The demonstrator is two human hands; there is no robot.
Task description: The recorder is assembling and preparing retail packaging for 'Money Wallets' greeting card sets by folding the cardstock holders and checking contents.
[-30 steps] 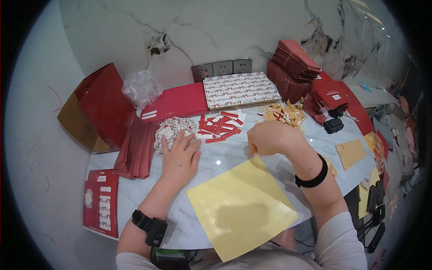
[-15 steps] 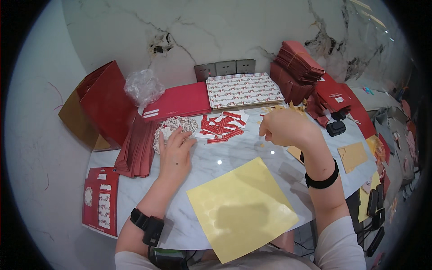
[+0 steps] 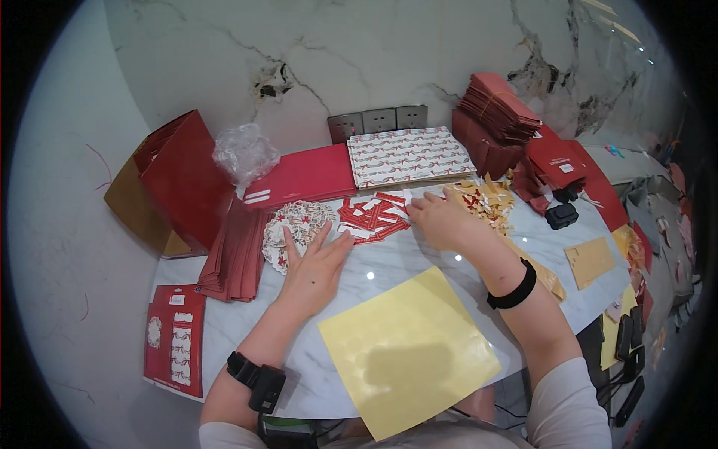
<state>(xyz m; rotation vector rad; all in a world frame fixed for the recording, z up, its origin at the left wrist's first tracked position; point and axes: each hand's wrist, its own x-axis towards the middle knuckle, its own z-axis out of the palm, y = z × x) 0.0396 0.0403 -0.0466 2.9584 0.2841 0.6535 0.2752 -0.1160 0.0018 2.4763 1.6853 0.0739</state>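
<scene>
My left hand [image 3: 318, 266] is open, fingers spread, at the near right edge of a pile of round, scalloped white paper pieces [image 3: 288, 221] with small red figures. Its fingertips reach the left side of a heap of small red-and-white labels [image 3: 370, 217]. On the heap's right side rests my right hand [image 3: 443, 223], fingers apart and nothing visible in them; what lies under its palm is hidden. A yellow backing sheet [image 3: 407, 352] with faint round marks lies on the table in front of me, its near corner past the edge.
Red folded paper stacks [image 3: 233, 251] and an open red box [image 3: 183, 187] stand left. At the back lie a red folder [image 3: 303, 176] and patterned sheets [image 3: 411, 157]. Yellow scraps [image 3: 490, 202], banded red envelopes [image 3: 501, 108] and a black case [image 3: 561, 215] are right.
My right hand has come down to the labels' right side, uncovering the yellow scraps, and its fingers have spread. My left hand has shifted right, off the round pieces toward the labels.
</scene>
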